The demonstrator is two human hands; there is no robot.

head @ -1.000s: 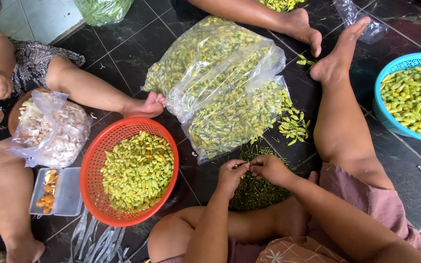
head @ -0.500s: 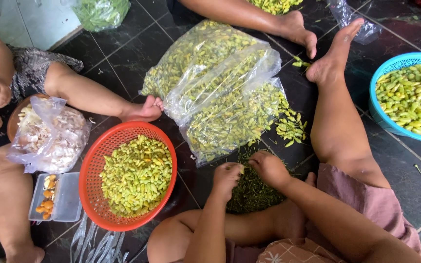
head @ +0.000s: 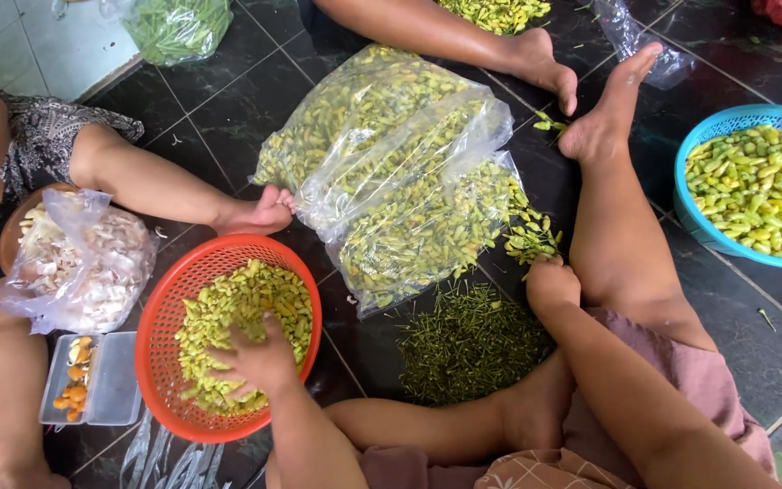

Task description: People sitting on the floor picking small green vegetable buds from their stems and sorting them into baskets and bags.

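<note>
Yellow-green chilies (head: 237,317) fill the red basket (head: 166,317), which sits on the dark tiled floor (head: 228,100); the left hand (head: 260,360) rests on the chilies inside the basket, its fingers spread and loosely curled into the pile. To the right of the basket lies a heap of green stems (head: 468,344); beyond that heap the right hand (head: 551,281) closes its fingers among loose chilies (head: 531,234) at the mouth of a clear plastic bag (head: 409,172).
</note>
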